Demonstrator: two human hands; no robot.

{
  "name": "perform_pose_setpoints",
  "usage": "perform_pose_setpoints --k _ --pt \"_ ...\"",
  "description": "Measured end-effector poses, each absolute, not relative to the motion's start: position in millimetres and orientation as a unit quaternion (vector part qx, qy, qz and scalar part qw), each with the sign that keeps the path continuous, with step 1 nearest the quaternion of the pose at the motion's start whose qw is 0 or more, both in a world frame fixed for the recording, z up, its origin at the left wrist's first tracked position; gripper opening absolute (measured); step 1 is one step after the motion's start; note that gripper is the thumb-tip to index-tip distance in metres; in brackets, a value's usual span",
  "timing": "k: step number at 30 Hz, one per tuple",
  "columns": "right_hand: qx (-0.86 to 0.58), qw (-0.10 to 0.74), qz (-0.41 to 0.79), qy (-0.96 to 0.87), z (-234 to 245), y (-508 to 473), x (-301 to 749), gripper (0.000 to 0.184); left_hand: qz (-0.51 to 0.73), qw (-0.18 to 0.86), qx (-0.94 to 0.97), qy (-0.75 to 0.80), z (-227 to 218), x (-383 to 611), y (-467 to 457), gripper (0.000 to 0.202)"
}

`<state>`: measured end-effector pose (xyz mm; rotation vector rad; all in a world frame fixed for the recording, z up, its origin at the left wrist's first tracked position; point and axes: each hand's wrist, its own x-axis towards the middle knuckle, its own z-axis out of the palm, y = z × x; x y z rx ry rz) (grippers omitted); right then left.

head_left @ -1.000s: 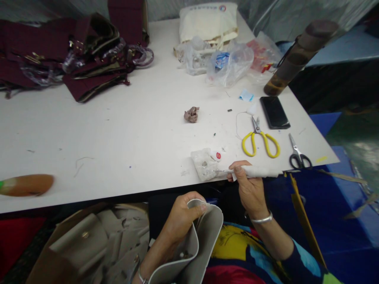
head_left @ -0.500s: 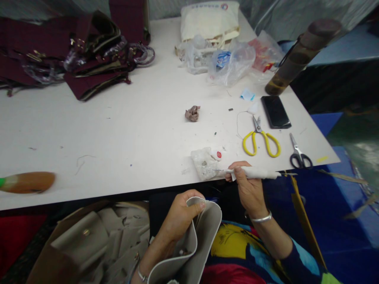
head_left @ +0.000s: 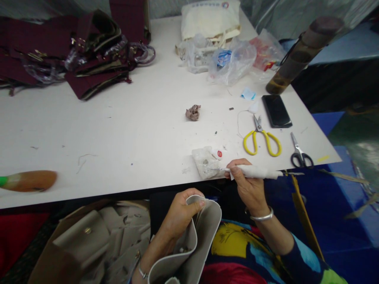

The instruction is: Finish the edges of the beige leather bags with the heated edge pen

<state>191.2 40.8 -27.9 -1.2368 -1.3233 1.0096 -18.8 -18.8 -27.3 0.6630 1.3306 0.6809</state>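
My left hand [head_left: 182,215] is closed on the upper rim of a light grey bag [head_left: 209,225], thumb over the edge. The bag stands open-topped below the table edge, close to my body. In my right hand [head_left: 247,185] is a slim tool wrapped in white [head_left: 260,172], gripped between thumb and fingers. Its thin pointed tip reaches over a small crumpled whitish packet [head_left: 204,162] at the table's front edge; whether it touches cannot be made out. Beside the packet lies a white piece with a red round mark [head_left: 219,154].
Yellow-handled scissors [head_left: 261,138], small black scissors [head_left: 301,154], a phone [head_left: 276,111] and a dark bottle [head_left: 304,55] occupy the right side. Maroon bags [head_left: 97,79] pile up at back left. A box of grey bags [head_left: 97,240] stands below. An orange-brown handle [head_left: 32,180] lies left.
The tool's tip has shifted slightly left, further over the packet, with my right hand. My left hand keeps its hold on the bag. The view has moved very slightly.
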Motion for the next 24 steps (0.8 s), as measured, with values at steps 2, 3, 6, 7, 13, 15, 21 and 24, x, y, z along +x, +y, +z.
perform_pose_setpoints --k 2,3,6,7,13,15,21,24 --pt "-0.506 0.495 0.411 -0.575 -26 41 191 0.02 0.307 0.687 0.292 0.59 -28 -19 -19 0.032" --pt "-0.502 0.487 0.405 -0.589 -24 41 191 0.018 0.308 0.689 0.291 0.589 -29 -20 -19 0.032" --pt "-0.479 0.455 0.36 -0.659 -13 43 189 0.014 0.312 0.691 0.287 0.586 -30 -20 -19 0.032" --pt "-0.467 0.436 0.332 -0.694 -9 44 189 0.013 0.315 0.69 0.284 0.586 -30 -20 -19 0.033" --pt "-0.459 0.357 0.244 -0.776 2 52 181 0.018 0.342 0.702 0.227 0.582 -26 -23 -17 0.038" --pt "-0.493 0.369 0.267 -0.741 1 54 178 0.022 0.352 0.704 0.214 0.579 -25 -25 -18 0.04" --pt "-0.493 0.399 0.302 -0.712 3 53 177 0.022 0.365 0.705 0.21 0.571 -25 -28 -19 0.039" --pt "-0.483 0.438 0.333 -0.681 5 44 182 0.022 0.361 0.713 0.207 0.564 -24 -30 -20 0.039"
